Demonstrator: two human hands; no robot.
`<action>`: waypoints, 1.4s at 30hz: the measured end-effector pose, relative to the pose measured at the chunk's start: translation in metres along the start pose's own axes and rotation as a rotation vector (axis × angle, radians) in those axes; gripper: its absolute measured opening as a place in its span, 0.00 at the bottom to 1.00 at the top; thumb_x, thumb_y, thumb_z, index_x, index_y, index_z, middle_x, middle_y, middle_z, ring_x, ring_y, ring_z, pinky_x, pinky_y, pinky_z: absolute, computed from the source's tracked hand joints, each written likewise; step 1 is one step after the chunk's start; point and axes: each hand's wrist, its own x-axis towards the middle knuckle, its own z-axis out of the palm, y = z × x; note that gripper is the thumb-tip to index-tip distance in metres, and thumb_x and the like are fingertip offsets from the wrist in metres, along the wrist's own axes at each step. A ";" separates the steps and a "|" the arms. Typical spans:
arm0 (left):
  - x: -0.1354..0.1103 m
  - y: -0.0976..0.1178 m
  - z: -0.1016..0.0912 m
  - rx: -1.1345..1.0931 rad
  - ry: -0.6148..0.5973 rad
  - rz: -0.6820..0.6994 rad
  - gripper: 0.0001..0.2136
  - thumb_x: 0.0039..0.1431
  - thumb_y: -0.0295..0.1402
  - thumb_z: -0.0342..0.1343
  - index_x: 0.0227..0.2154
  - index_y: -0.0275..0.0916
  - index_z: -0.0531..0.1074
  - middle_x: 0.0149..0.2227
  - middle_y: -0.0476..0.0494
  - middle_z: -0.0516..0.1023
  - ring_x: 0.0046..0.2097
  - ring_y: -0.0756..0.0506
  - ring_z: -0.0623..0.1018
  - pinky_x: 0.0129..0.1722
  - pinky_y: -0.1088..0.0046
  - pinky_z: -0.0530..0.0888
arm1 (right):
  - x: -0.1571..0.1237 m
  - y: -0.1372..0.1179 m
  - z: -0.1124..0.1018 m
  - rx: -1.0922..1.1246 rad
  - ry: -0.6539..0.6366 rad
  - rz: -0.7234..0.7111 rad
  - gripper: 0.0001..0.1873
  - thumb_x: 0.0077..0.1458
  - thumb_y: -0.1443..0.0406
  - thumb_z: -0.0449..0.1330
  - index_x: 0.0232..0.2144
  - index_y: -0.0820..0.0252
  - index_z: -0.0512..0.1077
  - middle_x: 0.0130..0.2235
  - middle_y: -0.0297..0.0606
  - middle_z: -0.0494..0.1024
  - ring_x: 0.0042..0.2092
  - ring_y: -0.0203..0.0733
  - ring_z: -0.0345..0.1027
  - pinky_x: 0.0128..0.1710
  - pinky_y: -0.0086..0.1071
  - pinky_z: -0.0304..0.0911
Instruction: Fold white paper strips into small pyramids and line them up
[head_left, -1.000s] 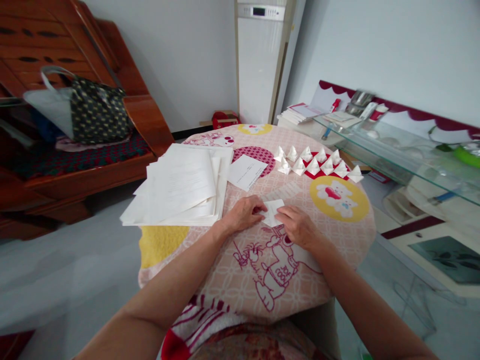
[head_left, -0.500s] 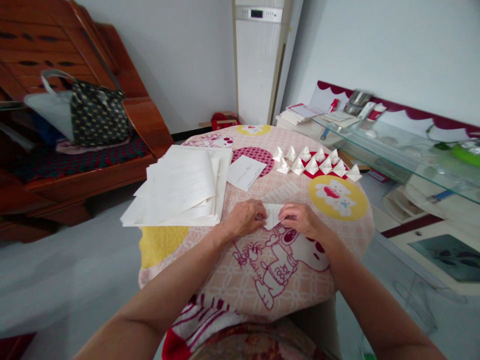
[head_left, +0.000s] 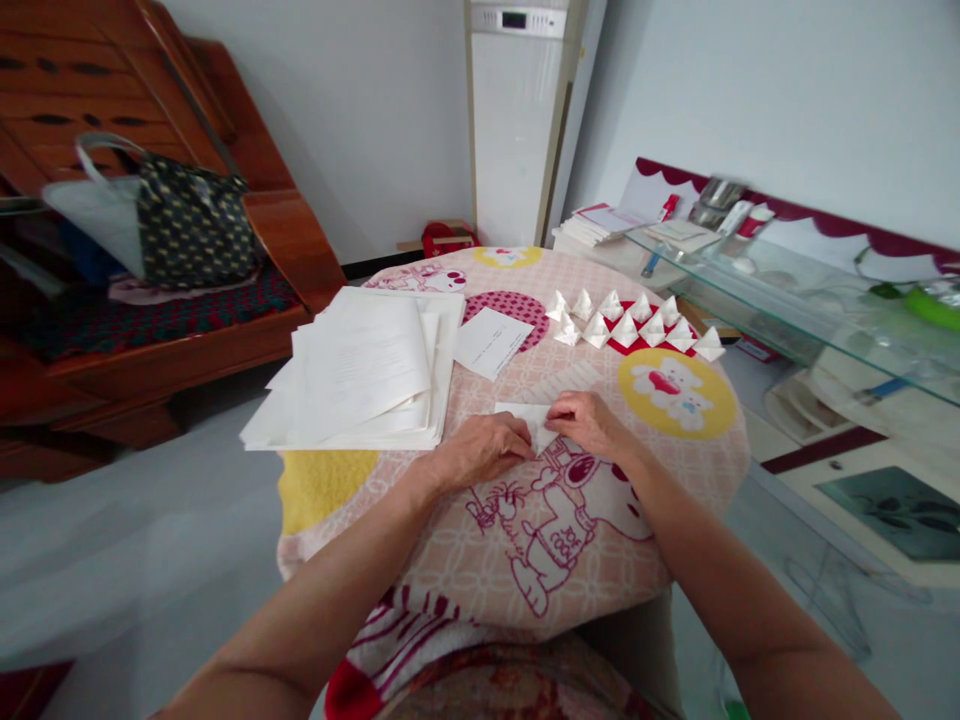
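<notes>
A small folded sheet of white paper (head_left: 537,420) lies on the patterned tablecloth (head_left: 465,540) between my hands. My left hand (head_left: 491,447) is closed at its left and lower edge, the fingertips pressed on the paper. With pinched fingers my right hand (head_left: 589,422) grips the right side of the same paper. Parts of the paper are hidden behind the fingers. Beyond my right hand stand several folded white paper boats (head_left: 624,330) in two rows. A single printed sheet (head_left: 493,343) lies flat beyond my left hand.
To the left is a stack of white paper (head_left: 360,370) on the round table. A wooden bench (head_left: 300,240) with a dotted bag (head_left: 195,225) stands farther left. On the right runs a glass-topped cabinet (head_left: 810,300); a white air conditioner (head_left: 514,130) stands at the back.
The paper's left upper corner now shows beyond my left hand, which has shifted slightly lower. My right hand has moved a little left and up along the paper.
</notes>
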 end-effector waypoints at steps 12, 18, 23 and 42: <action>-0.001 0.002 0.000 0.003 0.002 0.010 0.11 0.63 0.26 0.57 0.40 0.47 0.83 0.43 0.48 0.83 0.44 0.47 0.80 0.42 0.73 0.72 | 0.001 0.001 0.018 -0.083 0.114 0.025 0.08 0.54 0.73 0.65 0.23 0.61 0.76 0.28 0.37 0.75 0.33 0.40 0.68 0.35 0.33 0.59; 0.000 -0.004 0.003 -0.039 0.047 -0.012 0.12 0.62 0.25 0.57 0.44 0.42 0.81 0.47 0.44 0.82 0.47 0.46 0.80 0.49 0.71 0.74 | 0.000 0.003 0.021 -0.067 0.116 0.043 0.09 0.55 0.72 0.65 0.23 0.61 0.76 0.28 0.36 0.73 0.33 0.40 0.67 0.35 0.33 0.59; 0.000 -0.007 0.004 -0.039 0.055 -0.014 0.13 0.60 0.24 0.58 0.46 0.41 0.80 0.52 0.42 0.80 0.52 0.44 0.80 0.53 0.68 0.74 | -0.002 0.004 0.022 -0.053 0.148 0.000 0.10 0.55 0.73 0.65 0.23 0.60 0.76 0.27 0.35 0.72 0.32 0.38 0.65 0.34 0.32 0.58; -0.001 -0.003 0.002 0.081 -0.022 0.034 0.16 0.64 0.28 0.57 0.52 0.49 0.78 0.49 0.45 0.80 0.48 0.45 0.79 0.46 0.72 0.74 | -0.001 0.002 0.026 -0.084 0.165 0.015 0.10 0.54 0.73 0.66 0.22 0.61 0.75 0.28 0.36 0.71 0.34 0.40 0.66 0.36 0.33 0.59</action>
